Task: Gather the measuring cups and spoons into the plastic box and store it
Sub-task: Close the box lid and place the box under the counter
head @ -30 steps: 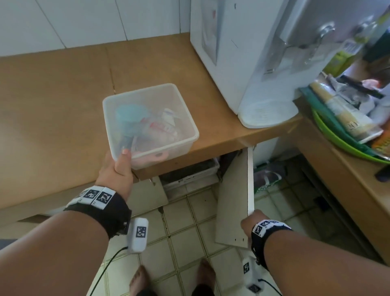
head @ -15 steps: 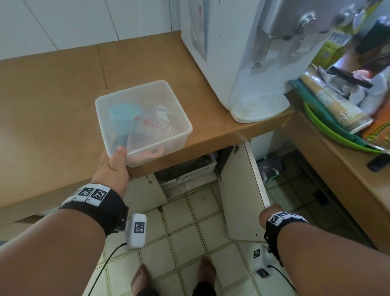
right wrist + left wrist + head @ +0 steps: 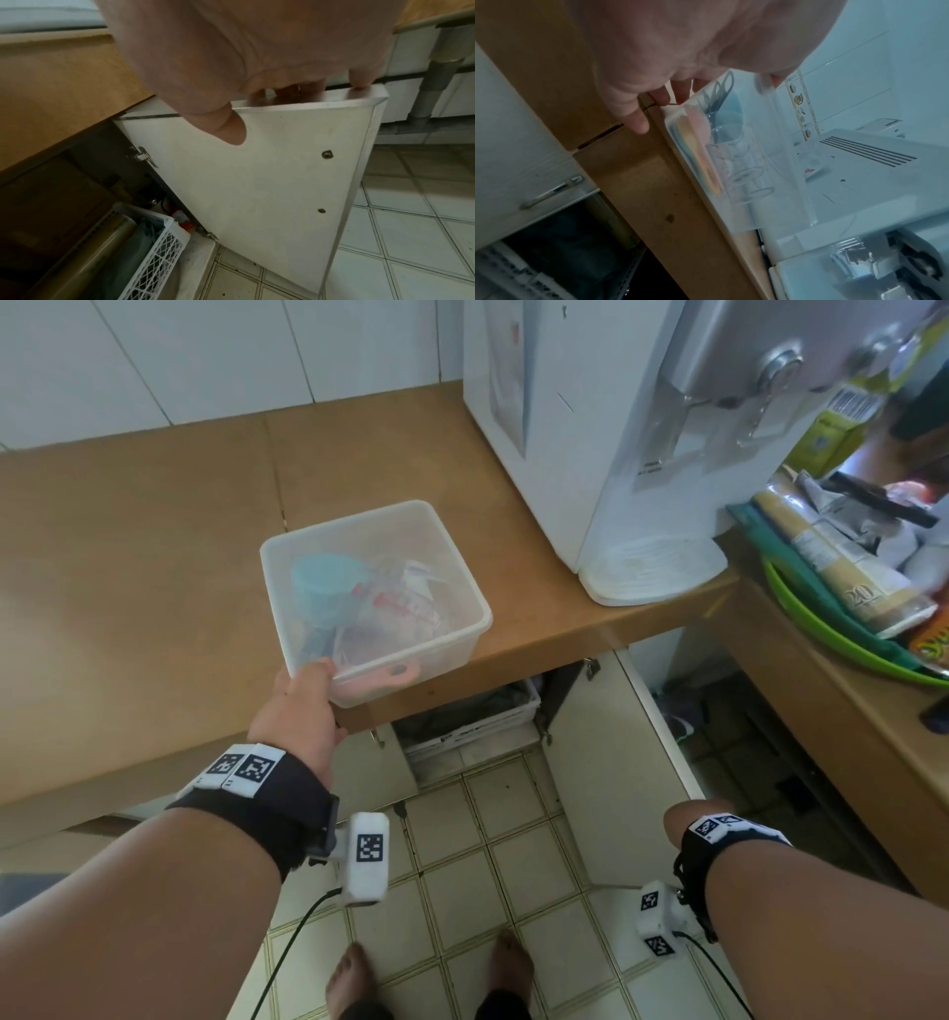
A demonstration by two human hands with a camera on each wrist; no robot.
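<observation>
Left hand [image 3: 303, 706] grips box [image 3: 452, 588] at counter [image 3: 128, 608] edge; right hand [image 3: 257, 50] apparently holds door [image 3: 257, 172] top, below counter.

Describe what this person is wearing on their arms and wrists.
Both forearms are bare, no sleeves. The left hand and right hand each have a black wrist strap topped with white blocks printed with black square tags. A white camera block hangs under each wrist, also tagged, trailing a thin dark cable.
</observation>
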